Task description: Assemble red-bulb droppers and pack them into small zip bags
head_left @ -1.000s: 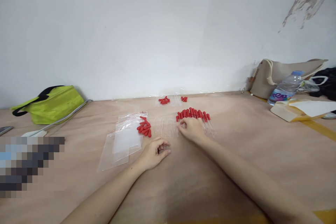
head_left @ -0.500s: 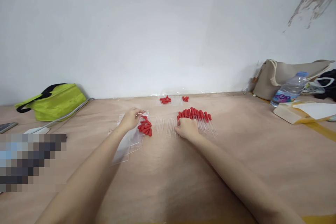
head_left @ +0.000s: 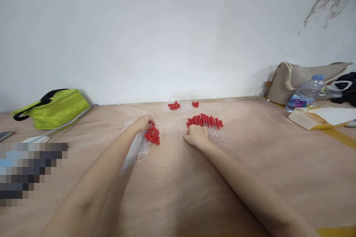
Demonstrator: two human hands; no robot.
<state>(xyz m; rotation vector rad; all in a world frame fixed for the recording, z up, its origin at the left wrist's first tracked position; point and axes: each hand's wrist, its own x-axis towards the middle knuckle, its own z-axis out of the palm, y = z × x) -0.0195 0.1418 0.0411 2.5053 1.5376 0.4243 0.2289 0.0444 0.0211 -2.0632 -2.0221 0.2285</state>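
My left hand point(head_left: 144, 123) is at the far edge of a small pile of red rubber bulbs point(head_left: 151, 136), fingers pinched on a bulb there. Clear plastic zip bags point(head_left: 136, 152) lie under and beside that pile. My right hand point(head_left: 197, 134) is closed, thumb and fingers together on a thin clear pipette tube that pokes out tilted to the left; its fingertips are partly hidden. Between the hands lies a row of bare clear tubes point(head_left: 171, 134). Droppers with red bulbs fitted point(head_left: 213, 124) fan out behind and right of my right hand.
Near the wall lie two small groups of red bulbs point(head_left: 174, 106) on clear plastic. A lime-green bag point(head_left: 59, 108) and a cable sit at left. At right are a beige bag point(head_left: 280, 85), a water bottle point(head_left: 304, 95) and an opened envelope point(head_left: 311, 118).
My left hand has moved slightly right and its fingers have closed down onto the red bulbs. My right hand has stayed nearly in place, with a tube now tilted at its fingertips.
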